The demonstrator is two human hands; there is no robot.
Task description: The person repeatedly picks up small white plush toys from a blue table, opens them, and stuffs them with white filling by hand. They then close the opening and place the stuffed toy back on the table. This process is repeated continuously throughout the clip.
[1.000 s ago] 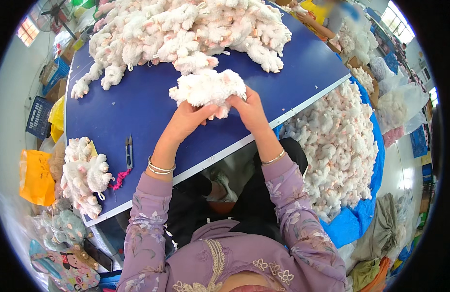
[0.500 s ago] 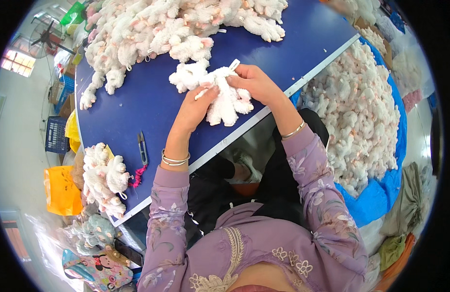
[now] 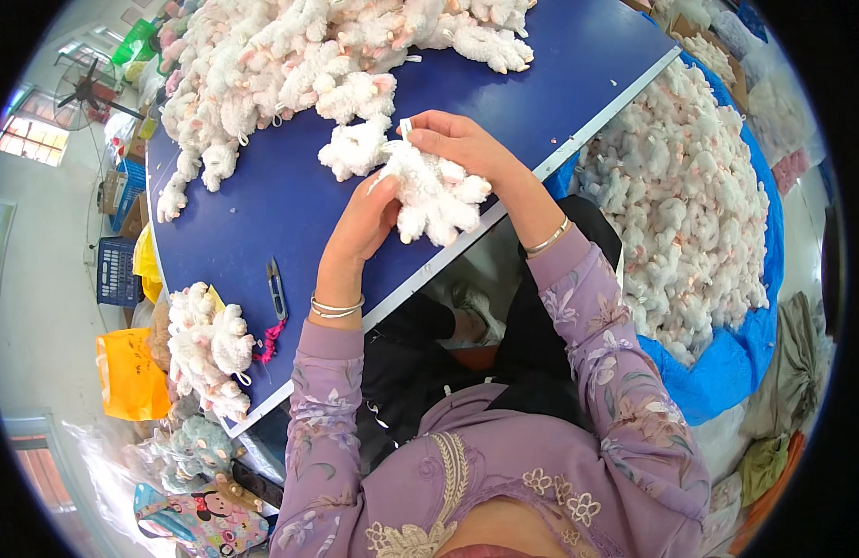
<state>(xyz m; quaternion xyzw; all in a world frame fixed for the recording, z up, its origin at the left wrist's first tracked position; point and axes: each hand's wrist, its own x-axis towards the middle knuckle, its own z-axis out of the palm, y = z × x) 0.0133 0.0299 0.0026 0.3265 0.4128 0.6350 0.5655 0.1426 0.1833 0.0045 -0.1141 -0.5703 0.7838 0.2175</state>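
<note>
Right hand (image 3: 462, 144) has shifted leftward, pinching white tag (image 3: 406, 126). Left hand (image 3: 363, 219) grips white plush toy (image 3: 437, 193) near edge of blue bench (image 3: 248, 219). Toy lies between hands, long axis slanting down-right; right hand nearer tag.

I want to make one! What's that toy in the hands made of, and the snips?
Toy: probably plush fabric, soft-looking and matte, because its white surface is fuzzy. Snips: likely metal, smooth, grey, with slim blades; too small to be sure.
</note>
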